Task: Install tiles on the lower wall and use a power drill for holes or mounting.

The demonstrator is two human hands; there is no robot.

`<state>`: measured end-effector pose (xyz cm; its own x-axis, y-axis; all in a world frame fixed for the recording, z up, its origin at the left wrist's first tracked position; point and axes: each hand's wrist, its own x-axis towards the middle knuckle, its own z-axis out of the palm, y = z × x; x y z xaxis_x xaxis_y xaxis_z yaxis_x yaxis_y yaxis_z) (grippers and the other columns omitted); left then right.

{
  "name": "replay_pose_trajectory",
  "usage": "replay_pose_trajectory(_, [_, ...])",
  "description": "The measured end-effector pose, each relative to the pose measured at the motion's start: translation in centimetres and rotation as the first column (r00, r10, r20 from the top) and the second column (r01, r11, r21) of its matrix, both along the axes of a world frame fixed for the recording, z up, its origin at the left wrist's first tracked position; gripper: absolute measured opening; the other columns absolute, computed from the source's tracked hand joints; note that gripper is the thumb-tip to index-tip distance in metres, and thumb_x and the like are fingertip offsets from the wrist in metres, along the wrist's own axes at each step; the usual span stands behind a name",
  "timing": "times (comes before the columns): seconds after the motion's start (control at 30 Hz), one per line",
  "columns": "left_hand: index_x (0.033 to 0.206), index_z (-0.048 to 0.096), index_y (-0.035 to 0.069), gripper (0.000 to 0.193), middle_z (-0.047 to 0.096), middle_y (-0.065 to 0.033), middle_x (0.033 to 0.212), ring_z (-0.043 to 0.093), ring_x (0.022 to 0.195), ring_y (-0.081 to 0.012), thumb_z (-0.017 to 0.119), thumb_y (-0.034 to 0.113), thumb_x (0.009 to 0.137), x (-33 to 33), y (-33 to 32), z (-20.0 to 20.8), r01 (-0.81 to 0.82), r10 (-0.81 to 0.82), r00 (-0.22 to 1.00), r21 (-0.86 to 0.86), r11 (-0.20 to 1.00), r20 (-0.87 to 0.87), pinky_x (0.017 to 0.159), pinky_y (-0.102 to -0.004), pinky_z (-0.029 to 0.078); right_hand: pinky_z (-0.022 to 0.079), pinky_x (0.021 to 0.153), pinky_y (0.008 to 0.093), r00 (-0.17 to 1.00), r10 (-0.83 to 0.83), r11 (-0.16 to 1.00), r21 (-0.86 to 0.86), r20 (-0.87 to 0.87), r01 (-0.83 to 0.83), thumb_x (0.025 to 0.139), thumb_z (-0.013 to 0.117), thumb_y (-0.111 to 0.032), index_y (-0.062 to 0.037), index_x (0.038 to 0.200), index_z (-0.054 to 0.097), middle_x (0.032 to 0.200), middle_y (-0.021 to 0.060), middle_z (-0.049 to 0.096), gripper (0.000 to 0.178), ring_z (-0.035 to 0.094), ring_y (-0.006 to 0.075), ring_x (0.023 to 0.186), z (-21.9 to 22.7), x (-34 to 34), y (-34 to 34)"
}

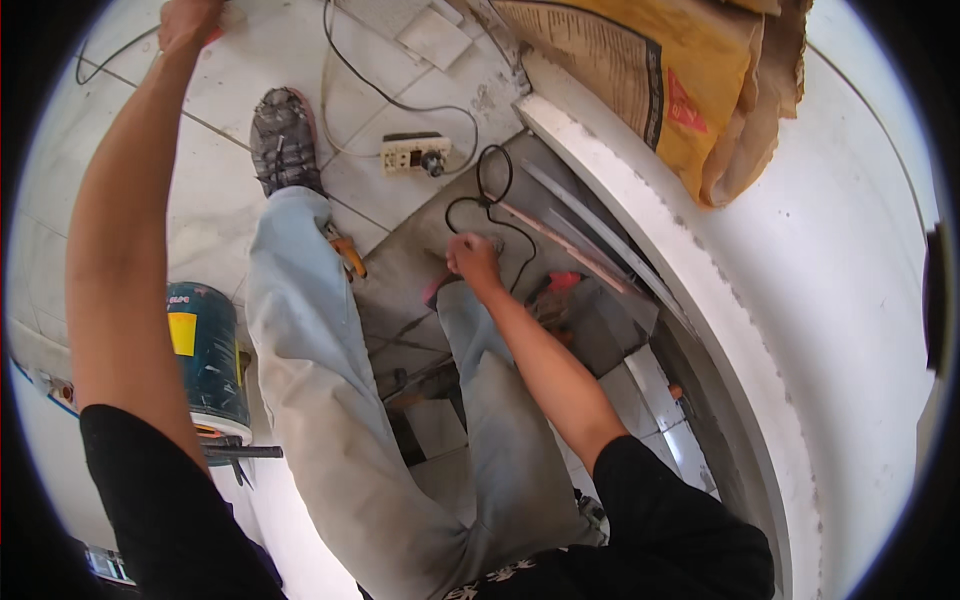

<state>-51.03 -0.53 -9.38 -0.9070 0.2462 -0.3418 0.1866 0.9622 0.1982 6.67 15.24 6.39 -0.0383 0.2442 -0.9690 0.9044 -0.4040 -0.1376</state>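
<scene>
At the far left, my left hand (188, 22) is closed at the end of my outstretched arm. A bit of red shows at its edge, but what the fingers hold is cut off by the frame. My right hand (474, 260) is loosely closed above my right shoe (434, 290), fingers curled in; anything in them is hidden. Right beside it, a black cable (515, 232) loops over the grey floor. Orange-handled pliers (346, 252) lie by my left shin. A red and black tool (556, 285) lies on the floor to the right of my right hand.
A multi-socket power strip (414, 154) with a plug stands ahead on white tiles. At left is a dark green bucket (207, 350). Loose tiles (435, 38) lie at the back, long strips (590, 225) along the white ledge (640, 170), and a yellow-brown paper sack (690, 70) on it.
</scene>
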Motion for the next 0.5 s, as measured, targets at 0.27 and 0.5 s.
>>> replay_pose_trajectory(0.27, [0.09, 0.073, 0.0, 0.027, 0.071, -0.0163, 0.079, 0.068, 0.078, -0.0298, 0.067, 0.018, 0.071, 4.1, 4.9, 3.9, -0.005, 0.017, 0.999, 0.338, 0.941, -0.031, 0.084, -0.0456, 0.045, 0.052, 0.081, 0.0487, 0.694, 0.556, 0.576, 0.39, 0.458, -0.718, 0.078, 0.062, -0.026, 0.0006, 0.098, 0.063, 0.099, 0.0195, 0.066, 0.033, 0.065, 0.0378, 0.092, -9.9, 7.1, 1.1])
replay_pose_trajectory(0.5, [0.132, 0.059, 0.021, 0.061, 0.04, -0.0122, 0.15, 0.035, 0.139, -0.0119, 0.063, 0.052, 0.08, -2.9, 2.9, 0.7, 0.338, -0.265, 0.927, -0.29, 0.895, 0.265, 0.099, -0.0536, 0.032, 0.051, 0.085, 0.0493, 0.655, 0.72, 0.603, 0.262, 0.23, -0.754, 0.083, 0.056, -0.024, -0.0004, 0.098, 0.059, 0.099, 0.0215, 0.065, 0.028, 0.063, 0.0384, 0.098, -11.6, 0.0, -0.3])
